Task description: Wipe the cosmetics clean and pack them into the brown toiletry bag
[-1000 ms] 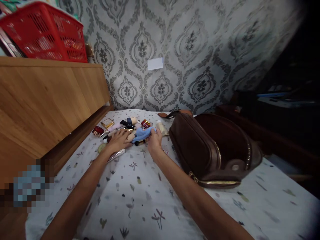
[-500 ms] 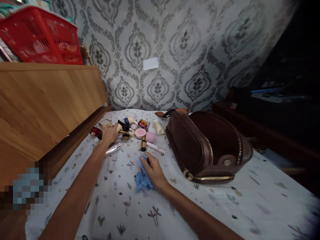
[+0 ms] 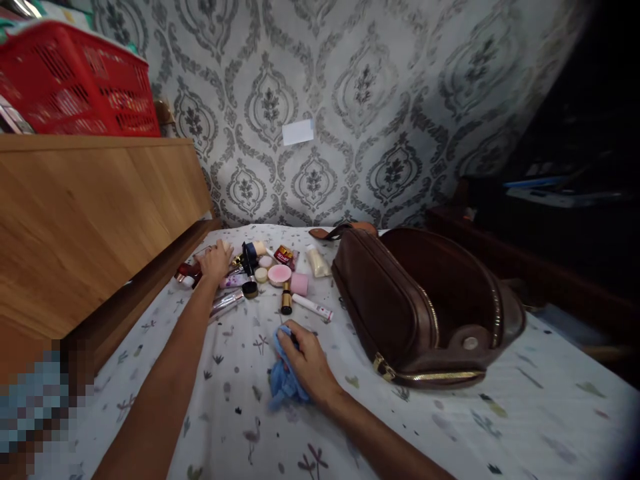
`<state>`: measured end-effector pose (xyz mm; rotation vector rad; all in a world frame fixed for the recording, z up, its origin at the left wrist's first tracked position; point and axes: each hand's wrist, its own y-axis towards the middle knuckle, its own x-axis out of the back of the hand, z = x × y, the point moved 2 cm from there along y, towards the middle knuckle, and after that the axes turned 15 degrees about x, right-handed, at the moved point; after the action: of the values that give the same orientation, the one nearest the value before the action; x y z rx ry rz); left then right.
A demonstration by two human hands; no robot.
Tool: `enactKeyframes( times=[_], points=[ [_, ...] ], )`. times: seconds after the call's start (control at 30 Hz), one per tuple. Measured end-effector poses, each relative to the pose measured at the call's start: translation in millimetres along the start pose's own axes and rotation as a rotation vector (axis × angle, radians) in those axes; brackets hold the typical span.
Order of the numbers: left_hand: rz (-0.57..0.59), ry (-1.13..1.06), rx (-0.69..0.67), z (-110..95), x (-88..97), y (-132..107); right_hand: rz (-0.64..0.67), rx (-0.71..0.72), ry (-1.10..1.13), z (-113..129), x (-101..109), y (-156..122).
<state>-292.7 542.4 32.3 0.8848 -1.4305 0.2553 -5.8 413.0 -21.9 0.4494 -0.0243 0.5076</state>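
Observation:
My left hand is at the left of a cosmetics pile, its fingers bent down and their tips hidden, so I cannot tell what they grip. Close to it lie a dark red item, a silvery tube, a purple-white tube and a black-capped item. Bunched in my closed right hand is a blue cloth; a dark spot shows between the fingers. Beyond that hand are a gold-and-black bottle, a white tube, a round pink compact and a pink jar.
A brown toiletry bag stands unzipped on the patterned sheet at right. Behind the pile lie a red packet and a cream-coloured tube. A wooden cabinet bearing a red basket borders the left side.
My left hand has shifted left, from the middle of the pile to its left end. The black-capped item lies nearer to me. My right hand keeps the blue cloth.

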Motion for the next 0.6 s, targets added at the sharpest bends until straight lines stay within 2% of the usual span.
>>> enactKeyframes(
  times=[0.13, 0.3, 0.47, 0.6],
  points=[
    [0.059, -0.001, -0.112, 4.6, 2.3, 3.7, -0.004, -0.004, 0.029, -3.0, -0.2, 0.9],
    [0.032, 0.004, -0.320, 10.3, 12.9, -21.2, 0.002, -0.014, 0.057, -2.8, 0.4, 0.1],
    [0.109, 0.071, -0.681, -2.3, 17.7, -43.5, 0.012, 0.018, -0.007, -0.2, 2.7, -0.1],
    [0.152, 0.157, -0.760, -16.4, 13.9, -38.8, 0.018, 0.047, -0.056, -1.1, 3.1, 0.7]
  ],
)
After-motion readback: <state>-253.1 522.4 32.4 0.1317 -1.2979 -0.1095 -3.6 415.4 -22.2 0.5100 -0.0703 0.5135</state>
